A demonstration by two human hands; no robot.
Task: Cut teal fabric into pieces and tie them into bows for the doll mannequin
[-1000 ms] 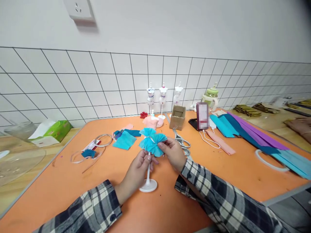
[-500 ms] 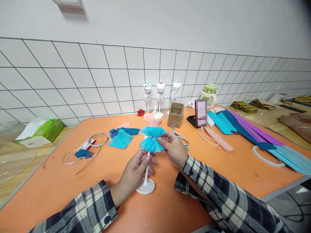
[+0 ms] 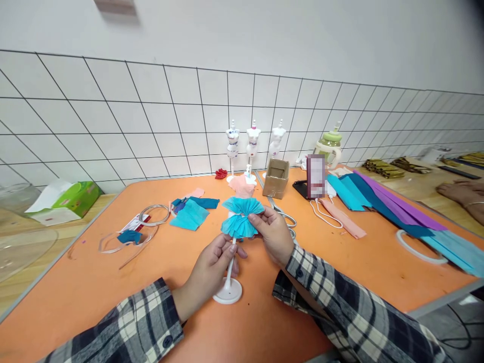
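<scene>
A small white mannequin stand [image 3: 227,292] rests on the orange table [image 3: 159,282] and wears a pleated turquoise paper dress [image 3: 240,218]. My left hand [image 3: 210,266] is closed around the stand's thin pole, just under the skirt. My right hand [image 3: 273,233] pinches the right edge of the paper dress at waist height. Both arms wear plaid sleeves. The mannequin's torso is hidden under the paper.
Behind lie scissors [image 3: 283,217], a small cardboard box [image 3: 276,177], three mini mannequins [image 3: 252,141], a pink dressed one [image 3: 242,185], teal paper scraps [image 3: 189,214], tape rings [image 3: 153,215], a phone [image 3: 315,176], crepe paper sheets [image 3: 381,201]. Another person's hand [image 3: 459,194] rests at far right.
The view shifted slightly; my hands and the dressed stand stay in nearly the same pose, with the right fingers still working the dress edge.
</scene>
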